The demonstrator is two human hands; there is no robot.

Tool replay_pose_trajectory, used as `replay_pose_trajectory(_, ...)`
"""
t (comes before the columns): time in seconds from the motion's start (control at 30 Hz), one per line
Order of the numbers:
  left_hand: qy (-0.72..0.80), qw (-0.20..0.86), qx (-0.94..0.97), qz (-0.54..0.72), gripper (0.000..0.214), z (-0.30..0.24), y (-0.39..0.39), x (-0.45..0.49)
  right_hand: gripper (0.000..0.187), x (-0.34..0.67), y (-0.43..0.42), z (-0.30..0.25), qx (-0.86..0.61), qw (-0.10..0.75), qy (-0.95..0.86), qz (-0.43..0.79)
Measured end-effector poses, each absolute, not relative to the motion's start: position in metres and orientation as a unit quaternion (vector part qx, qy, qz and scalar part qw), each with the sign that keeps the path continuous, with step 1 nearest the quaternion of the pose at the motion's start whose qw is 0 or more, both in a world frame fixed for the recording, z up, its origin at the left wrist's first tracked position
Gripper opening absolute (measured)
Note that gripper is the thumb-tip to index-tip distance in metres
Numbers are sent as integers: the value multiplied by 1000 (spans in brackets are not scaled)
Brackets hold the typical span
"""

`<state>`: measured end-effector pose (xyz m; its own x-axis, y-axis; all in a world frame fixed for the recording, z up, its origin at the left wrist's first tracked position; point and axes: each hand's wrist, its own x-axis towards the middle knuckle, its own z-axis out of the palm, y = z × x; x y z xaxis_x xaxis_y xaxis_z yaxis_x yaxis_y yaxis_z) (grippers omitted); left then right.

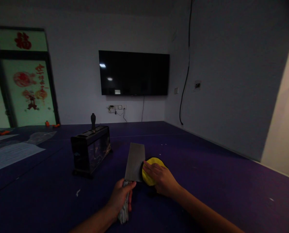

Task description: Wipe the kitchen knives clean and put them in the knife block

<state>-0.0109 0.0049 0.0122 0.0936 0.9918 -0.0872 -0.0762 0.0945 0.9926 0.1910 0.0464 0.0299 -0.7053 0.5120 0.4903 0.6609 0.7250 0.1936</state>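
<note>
My left hand (pixel 121 197) is closed around the wrapped handle of a cleaver (pixel 135 160), whose broad grey blade points away from me over the purple table (pixel 198 194). In my right hand (pixel 161 178) is a round yellow cloth pad (pixel 155 161) with a dark rim, pinched under the fingers. The pad's left edge is at the blade's right edge, near the handle end; whether it presses on the metal I cannot tell. Left of the cleaver stands a black knife block (pixel 80 155) with clear sides and one black-handled tool (pixel 93 121) upright in its top.
Printed paper (pixel 16 153) and a clear plastic bag (pixel 41 137) lie on the left. A white scrap (pixel 78 193) is near the block, with small bits elsewhere. A television (pixel 134 73) hangs on the far wall; a black cable (pixel 187 74) runs down at the right.
</note>
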Motion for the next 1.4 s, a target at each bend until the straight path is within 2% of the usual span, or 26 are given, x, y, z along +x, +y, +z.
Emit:
replay_pose_trajectory(0.2,485,562,449,497,42,16,7,-12,74,184,37,28,-270,178,-931,-167)
replay_pose_trajectory(0.47,479,571,443,498,41,14,8,-12,75,186,40,26,-270,155,-934,-173)
replay_pose_trajectory(1.1,457,572,507,455,36,13,6,-13,74,196,49,29,-333,200,-906,-167)
replay_pose_trajectory(1.4,440,589,537,414,39,9,6,-11,77,202,54,34,-412,260,-860,-154)
